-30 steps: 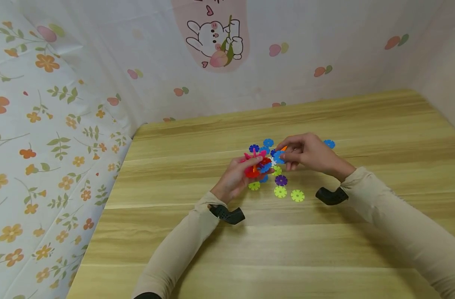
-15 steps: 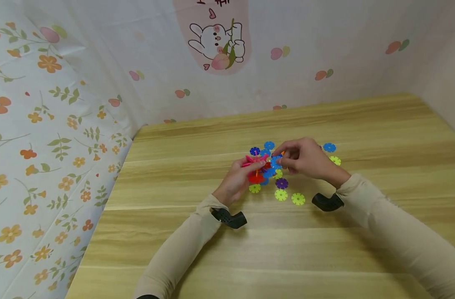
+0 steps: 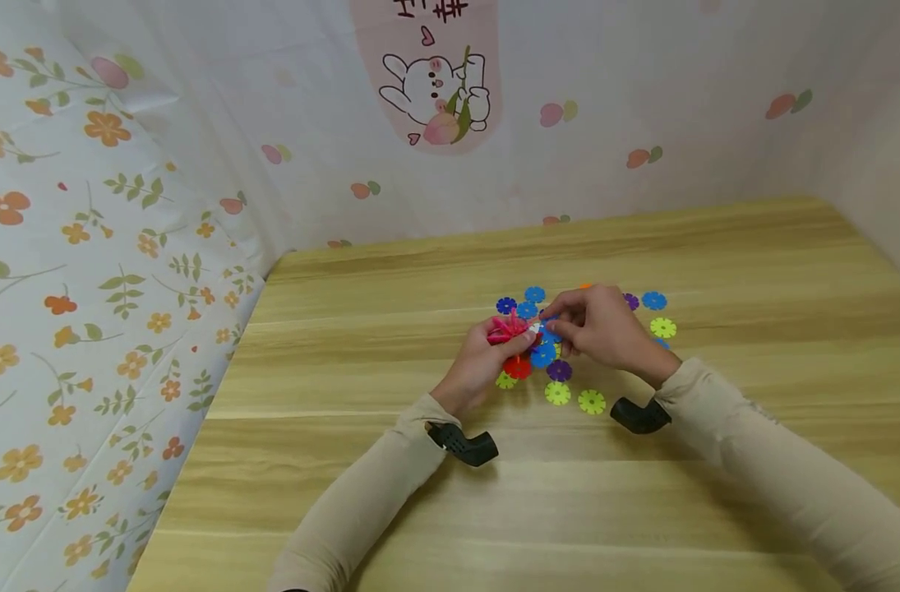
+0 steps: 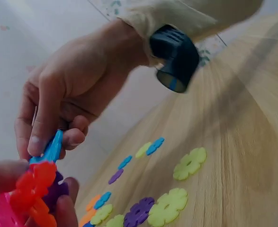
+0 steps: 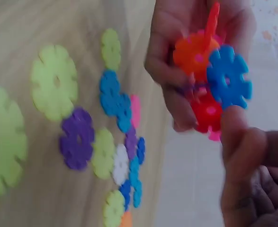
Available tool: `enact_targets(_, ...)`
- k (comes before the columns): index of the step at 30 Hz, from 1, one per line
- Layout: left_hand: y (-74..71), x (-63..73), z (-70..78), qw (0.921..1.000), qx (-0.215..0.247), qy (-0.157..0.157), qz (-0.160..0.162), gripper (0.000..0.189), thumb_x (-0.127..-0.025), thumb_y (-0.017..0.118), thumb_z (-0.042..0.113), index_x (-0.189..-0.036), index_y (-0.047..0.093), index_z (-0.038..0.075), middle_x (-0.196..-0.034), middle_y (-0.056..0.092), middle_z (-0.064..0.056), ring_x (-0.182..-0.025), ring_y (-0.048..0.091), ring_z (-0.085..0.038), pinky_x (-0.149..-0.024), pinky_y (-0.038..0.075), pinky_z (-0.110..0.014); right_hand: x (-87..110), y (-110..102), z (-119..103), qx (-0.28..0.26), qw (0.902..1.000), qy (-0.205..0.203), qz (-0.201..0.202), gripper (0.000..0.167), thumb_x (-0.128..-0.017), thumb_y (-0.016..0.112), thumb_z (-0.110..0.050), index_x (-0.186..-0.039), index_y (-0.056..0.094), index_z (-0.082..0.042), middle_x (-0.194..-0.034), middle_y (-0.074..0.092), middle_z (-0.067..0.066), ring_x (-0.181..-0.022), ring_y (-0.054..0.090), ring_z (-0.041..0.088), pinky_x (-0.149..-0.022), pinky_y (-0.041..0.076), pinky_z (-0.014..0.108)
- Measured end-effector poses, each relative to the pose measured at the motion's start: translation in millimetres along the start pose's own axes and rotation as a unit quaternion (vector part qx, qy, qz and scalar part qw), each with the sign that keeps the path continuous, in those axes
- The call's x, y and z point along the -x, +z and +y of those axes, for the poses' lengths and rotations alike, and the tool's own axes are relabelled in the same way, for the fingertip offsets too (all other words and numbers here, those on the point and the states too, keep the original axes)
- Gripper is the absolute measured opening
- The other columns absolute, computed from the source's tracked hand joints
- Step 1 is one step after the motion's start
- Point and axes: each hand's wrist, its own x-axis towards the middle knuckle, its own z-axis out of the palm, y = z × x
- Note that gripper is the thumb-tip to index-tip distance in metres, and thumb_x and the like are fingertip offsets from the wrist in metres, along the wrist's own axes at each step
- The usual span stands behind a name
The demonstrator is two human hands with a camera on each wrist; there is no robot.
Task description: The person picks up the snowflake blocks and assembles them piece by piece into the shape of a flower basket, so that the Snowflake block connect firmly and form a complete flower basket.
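We angle our left forearm (image 3: 368, 489) and right forearm (image 3: 778, 452) toward each other. Our left hand (image 3: 482, 362) grips with its thumb (image 3: 519, 344) on top; just beside it, our right hand (image 3: 605, 327) pinches, its wrist (image 3: 662, 370) bent.

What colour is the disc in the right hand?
Blue; the disc shows best in the right wrist view.

Notched blue disc (image 5: 236, 76) beside multicoloured cluster (image 5: 192, 66)

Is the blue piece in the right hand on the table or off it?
Off: the right hand pinches the blue piece above the table.
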Motion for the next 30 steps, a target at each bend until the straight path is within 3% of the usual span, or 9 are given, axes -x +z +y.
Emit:
enact_targets(7,4.8,-3.2,1.3,0.9998,0.009,0.011,0.012,0.024,-0.098,0.065,0.017,-0.115,0.056,0.002,-0.103,0.061,-0.002,-0.091,0.06,-0.011,-0.077,0.054,-0.018,0.7,8.2,3.4,-0.015,0.9978,-0.029,0.057,0.011,-0.092,0.066,0.004,-0.1,0.073,0.005,-0.064,0.067,0.01,-0.05,0.065,0.026,-0.048,0.053,0.026)
enact_targets(9,1.4,-3.5,1.2,0.9999,0.01,0.011,0.001,0.025,-0.098,0.064,0.016,-0.117,0.055,0.002,-0.104,0.061,-0.002,-0.091,0.061,-0.011,-0.076,0.054,-0.017,-1.3,8.1,3.1,-0.023,0.9983,-0.026,0.047,0.01,-0.092,0.066,0.003,-0.099,0.073,0.005,-0.064,0.067,0.01,-0.05,0.065,0.026,-0.049,0.055,0.028)
enact_targets(14,-15.4,-4.2,1.0,0.9993,-0.002,0.008,-0.036,0.028,-0.099,0.064,0.018,-0.12,0.055,0.003,-0.106,0.061,-0.002,-0.094,0.061,-0.012,-0.079,0.054,-0.018,-3.7,2.3,4.0,-0.029,0.9991,-0.013,-0.026,0.015,-0.095,0.065,-0.005,-0.107,0.071,0.001,-0.071,0.07,0.012,-0.057,0.068,0.031,-0.055,0.059,0.037)
enact_targets(18,-28.0,-6.2,0.9,0.9994,0.0,-0.01,-0.033,0.034,-0.099,0.065,0.023,-0.125,0.053,0.005,-0.116,0.063,-0.005,-0.101,0.063,-0.014,-0.087,0.056,-0.021,1.7,-2.9,6.9,0.009,0.9977,-0.022,-0.064,0.023,-0.099,0.063,-0.014,-0.118,0.067,-0.002,-0.081,0.072,0.013,-0.062,0.069,0.027,-0.058,0.057,0.032)
enact_targets(21,-34.9,-7.7,2.4,0.9994,0.007,-0.02,-0.026,0.039,-0.099,0.063,0.024,-0.131,0.051,0.005,-0.127,0.06,-0.01,-0.109,0.064,-0.018,-0.093,0.058,-0.027,10.1,-10.0,10.2,0.062,0.9936,-0.037,-0.086,0.021,-0.097,0.065,-0.014,-0.114,0.069,-0.003,-0.082,0.073,0.008,-0.062,0.066,0.017,-0.058,0.054,0.026)
enact_targets(25,-41.0,-9.9,5.1,0.9995,0.004,-0.026,-0.015,0.04,-0.099,0.063,0.025,-0.133,0.052,0.005,-0.133,0.058,-0.011,-0.117,0.061,-0.02,-0.099,0.056,-0.032,25.2,-13.1,16.0,0.159,0.9776,-0.059,-0.124,0.017,-0.088,0.076,-0.013,-0.103,0.073,-0.006,-0.083,0.072,0.0,-0.065,0.059,0.006,-0.06,0.051,0.022)
enact_targets(30,-39.5,-11.5,5.7,0.9995,-0.01,-0.03,-0.008,0.039,-0.099,0.064,0.028,-0.132,0.056,0.009,-0.13,0.06,-0.008,-0.117,0.059,-0.02,-0.097,0.056,-0.028,44.9,-0.6,21.1,0.247,0.9576,-0.054,-0.138,0.031,-0.074,0.089,-0.019,-0.099,0.073,-0.011,-0.094,0.07,0.0,-0.077,0.062,0.011,-0.067,0.057,0.029)
